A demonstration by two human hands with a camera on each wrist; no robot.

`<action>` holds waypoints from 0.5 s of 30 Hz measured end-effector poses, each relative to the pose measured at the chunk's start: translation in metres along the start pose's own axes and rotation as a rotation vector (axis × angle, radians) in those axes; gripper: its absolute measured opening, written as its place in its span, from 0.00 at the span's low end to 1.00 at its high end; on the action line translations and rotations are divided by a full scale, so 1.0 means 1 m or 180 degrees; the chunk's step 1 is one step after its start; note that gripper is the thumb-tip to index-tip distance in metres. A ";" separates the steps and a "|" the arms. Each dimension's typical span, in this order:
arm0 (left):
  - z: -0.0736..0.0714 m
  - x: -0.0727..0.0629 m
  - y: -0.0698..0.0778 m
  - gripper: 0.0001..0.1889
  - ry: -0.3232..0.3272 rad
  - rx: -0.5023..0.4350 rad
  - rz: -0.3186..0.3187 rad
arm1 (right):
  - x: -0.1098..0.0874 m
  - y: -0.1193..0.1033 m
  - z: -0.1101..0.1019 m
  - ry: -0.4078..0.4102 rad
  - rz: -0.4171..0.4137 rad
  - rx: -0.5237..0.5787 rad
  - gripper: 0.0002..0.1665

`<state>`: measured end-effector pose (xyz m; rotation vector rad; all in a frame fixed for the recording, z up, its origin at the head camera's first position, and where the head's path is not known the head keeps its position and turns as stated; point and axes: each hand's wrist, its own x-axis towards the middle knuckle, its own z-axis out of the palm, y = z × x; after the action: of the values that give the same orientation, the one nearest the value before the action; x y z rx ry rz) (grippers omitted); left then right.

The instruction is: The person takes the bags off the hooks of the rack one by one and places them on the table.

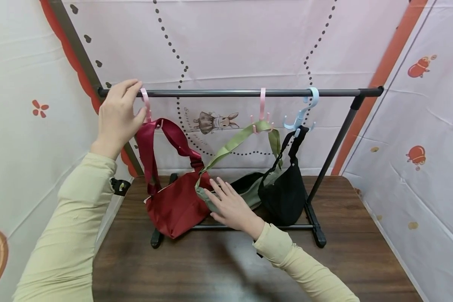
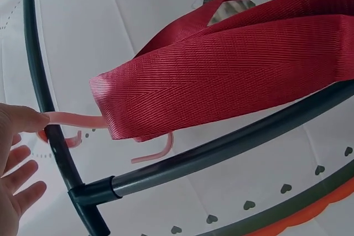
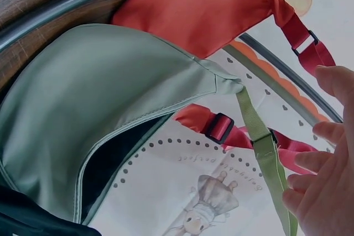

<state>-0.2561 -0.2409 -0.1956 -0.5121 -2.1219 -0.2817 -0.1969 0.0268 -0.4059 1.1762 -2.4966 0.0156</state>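
Note:
Up at the rack's left end, my left hand (image 1: 121,113) is beside a pink hook (image 1: 146,105) on the bar. In the left wrist view one fingertip (image 2: 38,120) is right at that hook where it meets the bar, the other fingers apart from it. A red bag (image 1: 177,205) hangs from this hook by its wide strap (image 2: 232,75). My right hand (image 1: 234,209), fingers extended, is in front of a green bag (image 3: 110,87), which has its zipper gaping. The green strap (image 1: 234,142) runs up to another pink hook (image 1: 262,105).
A black bag (image 1: 287,197) hangs from a light blue hook (image 1: 314,98) at the right. The black rack (image 1: 211,93) stands on a brown wooden table (image 1: 166,272). Printed white cloth (image 1: 249,42) surrounds the table at the back and sides.

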 end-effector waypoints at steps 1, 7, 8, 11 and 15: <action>0.000 0.001 0.000 0.22 -0.0021 -0.0008 -0.0005 | 0.001 0.000 0.000 0.0005 -0.0008 -0.0022 0.39; 0.006 0.004 -0.003 0.18 -0.0109 0.0010 0.0012 | 0.005 -0.001 -0.001 0.0046 -0.0039 -0.0062 0.39; 0.007 0.003 -0.003 0.18 -0.0117 0.0019 0.0015 | 0.006 -0.001 -0.001 0.0059 -0.0044 -0.0065 0.39; 0.010 0.003 -0.005 0.17 -0.0118 0.0026 0.0029 | 0.008 -0.002 -0.002 0.0073 -0.0064 -0.0068 0.39; 0.013 0.002 -0.006 0.17 -0.0071 0.0006 0.0054 | 0.012 -0.001 -0.004 0.0051 -0.0085 -0.0096 0.39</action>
<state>-0.2696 -0.2405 -0.2012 -0.5340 -2.1382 -0.2655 -0.2014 0.0179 -0.3984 1.1924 -2.4583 -0.0195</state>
